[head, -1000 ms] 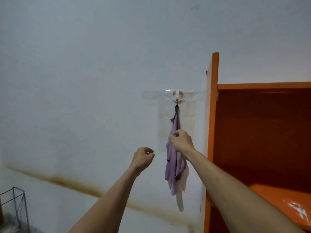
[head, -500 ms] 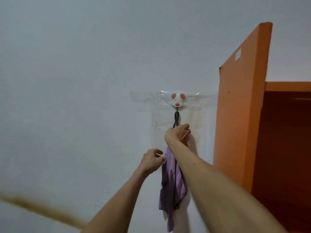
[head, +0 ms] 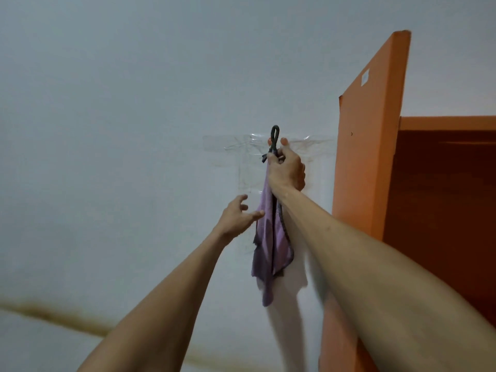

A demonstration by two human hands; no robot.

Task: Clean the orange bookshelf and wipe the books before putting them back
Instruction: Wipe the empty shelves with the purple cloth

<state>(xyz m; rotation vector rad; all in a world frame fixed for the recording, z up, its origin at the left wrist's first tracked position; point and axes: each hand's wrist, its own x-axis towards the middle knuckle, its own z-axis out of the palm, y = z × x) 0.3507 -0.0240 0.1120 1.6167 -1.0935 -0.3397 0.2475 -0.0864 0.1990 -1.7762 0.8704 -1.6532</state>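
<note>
A purple cloth (head: pixel 269 245) with a dark hanging loop (head: pixel 274 135) hangs against the white wall. My right hand (head: pixel 286 169) grips the cloth at its top, just under the loop, which stands up above my fingers. The wall hook is almost hidden behind that hand. My left hand (head: pixel 237 217) is lower and to the left, fingers spread, with its fingertips at the cloth's left edge. The orange bookshelf (head: pixel 373 146) stands at the right, its side panel toward me and a dark inner compartment (head: pixel 442 197) beyond it. No books are in view.
Clear tape (head: pixel 228 143) is stuck on the wall around the hook. A brown stain line (head: pixel 53 315) runs along the lower wall at the left.
My right hand has lifted the cloth's top, so the loop now stands above the hook. My left hand has opened from a fist and reached toward the cloth. The camera has tilted up.
</note>
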